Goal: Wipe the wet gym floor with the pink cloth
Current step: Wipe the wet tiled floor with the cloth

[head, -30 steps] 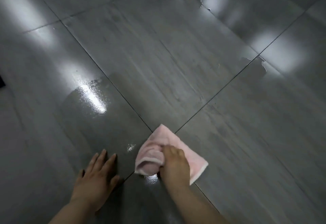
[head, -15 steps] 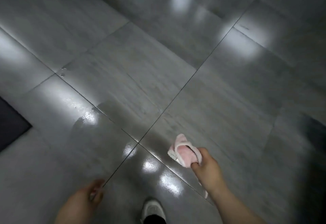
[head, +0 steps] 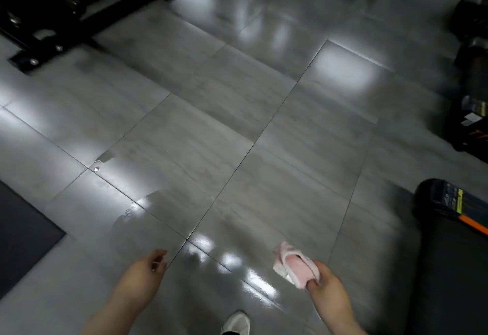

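Above grey tiled gym floor (head: 237,123), lower right: right hand (head: 327,289) gripping bunched pink cloth (head: 293,266), fingers curling round it, cloth hanging clear of tiles. Left hand (head: 144,274) hanging empty, fingers loosely curling. Wet patch (head: 148,210) glistening ahead of left hand, near dark mat (head: 21,229). White shoe (head: 237,322) showing between arms at bottom edge.

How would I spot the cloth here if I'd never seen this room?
On the grey tiled floor, look near the bottom, by the white shoe. The right hand grips a bunched pink cloth there. It is the only pink thing among grey tiles and black gym equipment.
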The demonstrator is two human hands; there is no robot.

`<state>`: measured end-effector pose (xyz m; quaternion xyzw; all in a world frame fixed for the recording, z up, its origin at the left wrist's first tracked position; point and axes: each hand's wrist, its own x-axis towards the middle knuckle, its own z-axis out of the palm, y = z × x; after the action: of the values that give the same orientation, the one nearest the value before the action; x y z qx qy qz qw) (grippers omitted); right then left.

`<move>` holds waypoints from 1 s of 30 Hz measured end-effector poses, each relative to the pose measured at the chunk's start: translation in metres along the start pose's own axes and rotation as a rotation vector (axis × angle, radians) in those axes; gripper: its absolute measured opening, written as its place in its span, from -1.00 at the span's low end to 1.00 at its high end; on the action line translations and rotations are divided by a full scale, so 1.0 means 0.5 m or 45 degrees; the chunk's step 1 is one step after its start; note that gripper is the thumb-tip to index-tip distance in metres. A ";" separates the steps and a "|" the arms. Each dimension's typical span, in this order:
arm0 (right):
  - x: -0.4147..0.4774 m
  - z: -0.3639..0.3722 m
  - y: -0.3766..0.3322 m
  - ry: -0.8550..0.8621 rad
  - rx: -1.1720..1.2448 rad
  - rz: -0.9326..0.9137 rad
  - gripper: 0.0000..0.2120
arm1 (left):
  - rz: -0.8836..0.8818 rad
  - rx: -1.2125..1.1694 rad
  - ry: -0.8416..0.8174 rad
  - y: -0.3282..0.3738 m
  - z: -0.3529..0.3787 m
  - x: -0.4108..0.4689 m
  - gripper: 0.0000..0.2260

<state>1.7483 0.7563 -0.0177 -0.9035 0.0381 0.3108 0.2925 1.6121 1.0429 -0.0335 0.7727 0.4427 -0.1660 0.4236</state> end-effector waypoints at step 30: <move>0.922 0.222 -0.002 -0.453 0.045 -0.224 -0.74 | 0.149 0.039 0.288 0.099 0.471 0.799 -0.70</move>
<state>2.0593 0.8704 -0.3572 -0.8288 -0.0877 0.4383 0.3366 1.9017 1.0590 -0.3986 0.8174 0.4392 -0.0593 0.3681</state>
